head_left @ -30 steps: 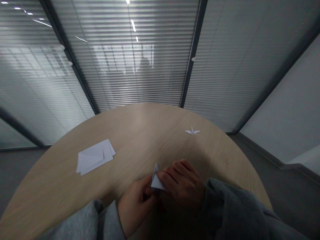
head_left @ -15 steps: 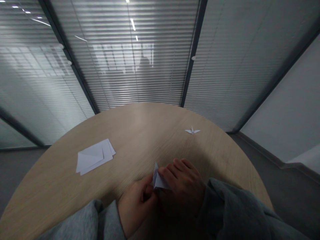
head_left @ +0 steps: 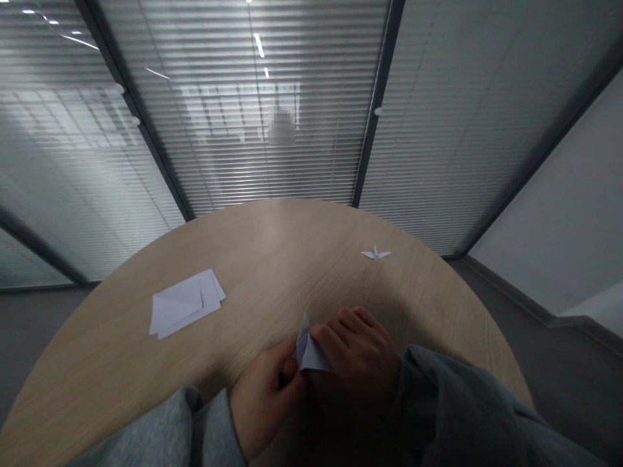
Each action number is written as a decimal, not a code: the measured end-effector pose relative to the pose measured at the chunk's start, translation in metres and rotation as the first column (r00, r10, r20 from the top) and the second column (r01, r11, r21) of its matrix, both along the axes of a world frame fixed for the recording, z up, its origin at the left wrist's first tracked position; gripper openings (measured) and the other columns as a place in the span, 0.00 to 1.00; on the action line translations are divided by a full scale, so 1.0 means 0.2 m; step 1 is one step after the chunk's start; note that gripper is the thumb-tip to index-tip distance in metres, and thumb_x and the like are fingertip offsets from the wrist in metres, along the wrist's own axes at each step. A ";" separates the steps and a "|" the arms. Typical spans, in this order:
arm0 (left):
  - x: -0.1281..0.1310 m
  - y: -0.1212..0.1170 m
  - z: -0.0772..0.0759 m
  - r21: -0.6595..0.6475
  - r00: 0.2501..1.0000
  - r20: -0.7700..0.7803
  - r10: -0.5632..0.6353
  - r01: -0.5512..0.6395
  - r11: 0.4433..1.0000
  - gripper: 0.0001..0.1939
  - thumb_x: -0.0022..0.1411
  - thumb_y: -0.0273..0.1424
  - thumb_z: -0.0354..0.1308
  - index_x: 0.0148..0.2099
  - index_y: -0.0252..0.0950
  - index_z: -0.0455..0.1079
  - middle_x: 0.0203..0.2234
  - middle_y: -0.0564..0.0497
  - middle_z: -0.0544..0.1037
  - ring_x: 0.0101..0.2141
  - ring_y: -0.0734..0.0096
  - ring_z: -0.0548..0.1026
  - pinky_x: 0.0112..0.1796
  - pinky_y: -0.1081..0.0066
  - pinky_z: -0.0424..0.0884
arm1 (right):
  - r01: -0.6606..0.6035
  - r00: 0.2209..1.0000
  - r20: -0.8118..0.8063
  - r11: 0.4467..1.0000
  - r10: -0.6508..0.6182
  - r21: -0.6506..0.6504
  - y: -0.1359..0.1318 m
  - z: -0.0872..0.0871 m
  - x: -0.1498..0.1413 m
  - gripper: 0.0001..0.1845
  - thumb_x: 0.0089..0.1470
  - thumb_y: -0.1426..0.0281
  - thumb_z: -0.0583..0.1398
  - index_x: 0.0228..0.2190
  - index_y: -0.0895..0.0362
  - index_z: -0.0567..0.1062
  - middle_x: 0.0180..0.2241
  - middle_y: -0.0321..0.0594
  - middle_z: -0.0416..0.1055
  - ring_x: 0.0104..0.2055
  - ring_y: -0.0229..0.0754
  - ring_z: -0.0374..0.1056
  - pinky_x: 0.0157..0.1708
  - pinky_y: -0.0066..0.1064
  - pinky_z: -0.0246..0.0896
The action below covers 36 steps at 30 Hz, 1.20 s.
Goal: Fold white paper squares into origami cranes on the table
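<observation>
Between my hands is a small piece of folded white paper (head_left: 311, 355), with a pointed tip sticking up on its far side. My left hand (head_left: 267, 392) pinches its left edge with thumb and forefinger. Curled over its right part, my right hand (head_left: 357, 353) grips it and covers some of the folds. The underside of the paper is hidden by my fingers and by shadow. Farther off to the right, a finished white paper crane (head_left: 376, 253) rests with its wings spread.
Several sheets of white paper (head_left: 182, 301) lie in an overlapping pile on the left of the round wooden table (head_left: 287, 253). Glass panels with blinds (head_left: 292, 168) stand behind the table's far edge. A white wall (head_left: 559, 246) is at the right.
The folded paper has tilted slightly between my fingers, showing a little more of its face. Both hands keep nearly the same place and grip.
</observation>
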State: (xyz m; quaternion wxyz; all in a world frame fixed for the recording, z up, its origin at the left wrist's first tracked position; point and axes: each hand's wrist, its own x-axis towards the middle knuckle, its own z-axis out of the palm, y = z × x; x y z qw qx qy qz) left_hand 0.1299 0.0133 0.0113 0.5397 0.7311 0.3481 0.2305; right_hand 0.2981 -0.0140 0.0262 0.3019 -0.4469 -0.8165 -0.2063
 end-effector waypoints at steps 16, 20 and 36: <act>-0.01 0.12 0.03 -0.330 0.980 0.163 0.117 -0.057 0.942 0.19 0.48 0.46 0.57 0.21 0.35 0.63 0.10 0.58 0.62 0.14 0.79 0.58 0.19 0.75 0.54 | -0.252 0.967 0.080 0.952 0.242 0.173 0.03 0.01 0.04 0.08 0.57 0.77 0.56 0.29 0.54 0.72 0.28 0.36 0.72 0.31 0.37 0.62 0.35 0.30 0.57; -0.02 0.12 0.03 -0.363 0.968 0.232 0.097 -0.006 0.932 0.14 0.50 0.41 0.58 0.25 0.33 0.68 0.10 0.59 0.61 0.14 0.79 0.56 0.20 0.74 0.53 | -0.223 0.974 0.070 0.954 0.213 0.199 0.05 -0.01 0.05 0.05 0.57 0.74 0.59 0.29 0.55 0.73 0.29 0.35 0.72 0.32 0.37 0.62 0.36 0.31 0.57; -0.03 0.12 0.04 -0.315 0.973 0.231 0.004 0.071 0.946 0.09 0.51 0.36 0.54 0.27 0.35 0.63 0.13 0.59 0.62 0.15 0.78 0.56 0.21 0.73 0.52 | -0.171 0.975 0.165 0.978 0.150 0.119 0.04 0.01 0.08 0.13 0.61 0.76 0.52 0.29 0.57 0.73 0.24 0.37 0.71 0.29 0.40 0.60 0.36 0.33 0.57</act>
